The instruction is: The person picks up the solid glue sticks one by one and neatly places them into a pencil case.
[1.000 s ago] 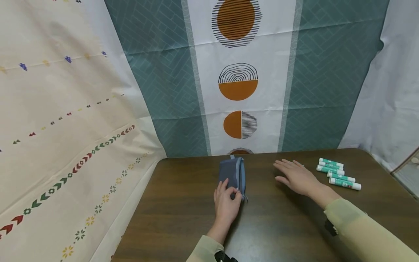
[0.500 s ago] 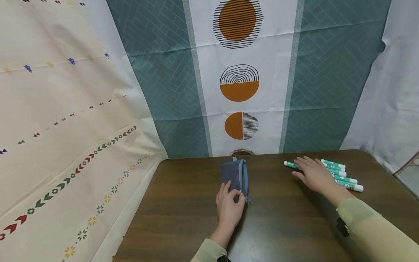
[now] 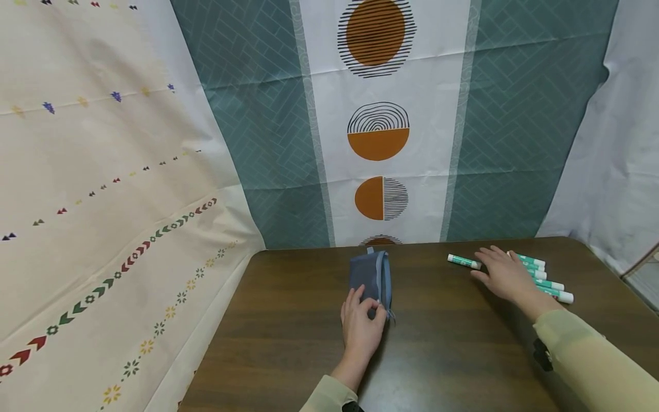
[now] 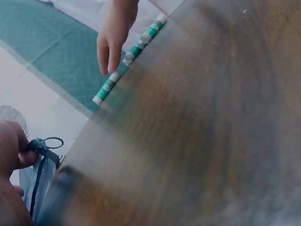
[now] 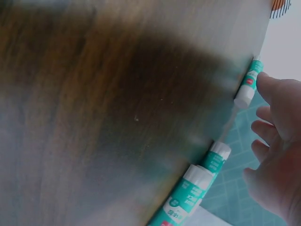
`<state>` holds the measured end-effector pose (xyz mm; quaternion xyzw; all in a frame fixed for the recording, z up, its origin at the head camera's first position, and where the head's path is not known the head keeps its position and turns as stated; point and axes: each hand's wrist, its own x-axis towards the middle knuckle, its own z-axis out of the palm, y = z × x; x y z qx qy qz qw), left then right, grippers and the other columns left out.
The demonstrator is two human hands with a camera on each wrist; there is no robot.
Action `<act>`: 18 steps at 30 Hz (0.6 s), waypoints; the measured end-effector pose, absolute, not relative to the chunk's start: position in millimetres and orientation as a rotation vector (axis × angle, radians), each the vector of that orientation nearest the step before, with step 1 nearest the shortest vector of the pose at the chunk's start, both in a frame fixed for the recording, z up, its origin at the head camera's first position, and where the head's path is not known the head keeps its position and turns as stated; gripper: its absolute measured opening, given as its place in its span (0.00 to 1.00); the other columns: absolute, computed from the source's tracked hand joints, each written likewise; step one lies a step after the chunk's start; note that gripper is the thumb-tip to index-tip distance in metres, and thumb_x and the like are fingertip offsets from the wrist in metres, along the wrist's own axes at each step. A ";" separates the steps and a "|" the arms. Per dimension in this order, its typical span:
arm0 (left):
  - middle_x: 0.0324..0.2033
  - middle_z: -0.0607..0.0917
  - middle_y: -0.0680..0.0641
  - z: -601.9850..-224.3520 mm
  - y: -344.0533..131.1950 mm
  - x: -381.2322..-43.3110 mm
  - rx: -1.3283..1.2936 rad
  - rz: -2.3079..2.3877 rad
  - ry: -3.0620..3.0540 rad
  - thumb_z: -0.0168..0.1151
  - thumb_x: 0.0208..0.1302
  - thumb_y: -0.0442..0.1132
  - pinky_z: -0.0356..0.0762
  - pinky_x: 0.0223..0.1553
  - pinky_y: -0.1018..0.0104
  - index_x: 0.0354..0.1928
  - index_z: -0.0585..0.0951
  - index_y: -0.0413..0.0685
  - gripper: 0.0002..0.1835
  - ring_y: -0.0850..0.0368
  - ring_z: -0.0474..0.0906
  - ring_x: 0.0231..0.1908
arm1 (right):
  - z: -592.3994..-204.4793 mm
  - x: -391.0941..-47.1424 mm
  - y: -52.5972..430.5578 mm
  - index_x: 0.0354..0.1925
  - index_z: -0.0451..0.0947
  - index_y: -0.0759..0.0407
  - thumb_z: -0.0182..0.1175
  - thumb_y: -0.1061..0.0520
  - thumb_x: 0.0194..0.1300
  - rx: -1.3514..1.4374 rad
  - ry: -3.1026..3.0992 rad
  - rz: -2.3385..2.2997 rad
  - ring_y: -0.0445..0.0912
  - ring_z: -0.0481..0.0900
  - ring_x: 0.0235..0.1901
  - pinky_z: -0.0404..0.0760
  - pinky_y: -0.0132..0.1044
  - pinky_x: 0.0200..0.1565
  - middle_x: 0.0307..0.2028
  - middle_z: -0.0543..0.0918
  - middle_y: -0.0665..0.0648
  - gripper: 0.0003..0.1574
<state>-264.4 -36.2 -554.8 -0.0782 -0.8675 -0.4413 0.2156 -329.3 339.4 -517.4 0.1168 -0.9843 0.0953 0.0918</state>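
My left hand (image 3: 360, 323) pinches the zip end of a blue-grey zip pouch (image 3: 362, 272) that lies on the table. A thin cord loop (image 4: 53, 141) sticks out by its thumb and finger in the left wrist view. My right hand (image 3: 501, 274) hovers with loosely extended fingers and holds nothing. Just left of its fingertips lies a single green and white glue stick (image 3: 463, 261). Under and beyond that hand, several more glue sticks (image 3: 557, 293) lie side by side, partly hidden by it. In the right wrist view, the hand (image 5: 282, 136) is beside the single stick.
The dark wooden table (image 3: 288, 320) ends at a patterned cloth (image 3: 378, 200) hanging behind it. A cream cloth (image 3: 128, 229) drapes down the left side, and a white cloth (image 3: 612, 171) hangs at the right.
My right hand has moved right, away from the single glue stick it mostly hid, and now covers part of the other sticks. The left hand keeps its pinch on the pouch.
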 end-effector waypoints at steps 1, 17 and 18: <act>0.68 0.83 0.36 -554.9 -36.2 -264.5 -0.216 -1.224 -2.403 0.69 0.63 0.35 0.59 0.73 0.21 0.25 0.85 0.53 0.09 0.29 0.71 0.75 | -517.4 -329.8 340.3 0.73 0.72 0.75 0.65 0.47 0.79 0.342 -2.927 0.276 0.78 0.61 0.76 0.54 0.79 0.74 0.74 0.70 0.80 0.40; 0.67 0.84 0.36 -559.3 -34.8 -266.4 -0.214 -1.191 -2.356 0.69 0.63 0.35 0.61 0.71 0.20 0.24 0.85 0.55 0.10 0.29 0.72 0.74 | -520.3 -335.8 341.5 0.61 0.83 0.73 0.69 0.52 0.76 0.343 -2.934 0.194 0.77 0.64 0.76 0.57 0.77 0.74 0.71 0.74 0.79 0.27; 0.67 0.84 0.36 -558.8 -34.6 -266.5 -0.212 -1.197 -2.359 0.69 0.63 0.35 0.61 0.72 0.21 0.24 0.85 0.55 0.10 0.29 0.72 0.74 | -520.3 -336.0 341.6 0.60 0.83 0.72 0.69 0.53 0.76 0.345 -2.931 0.181 0.77 0.64 0.75 0.58 0.77 0.74 0.71 0.75 0.79 0.26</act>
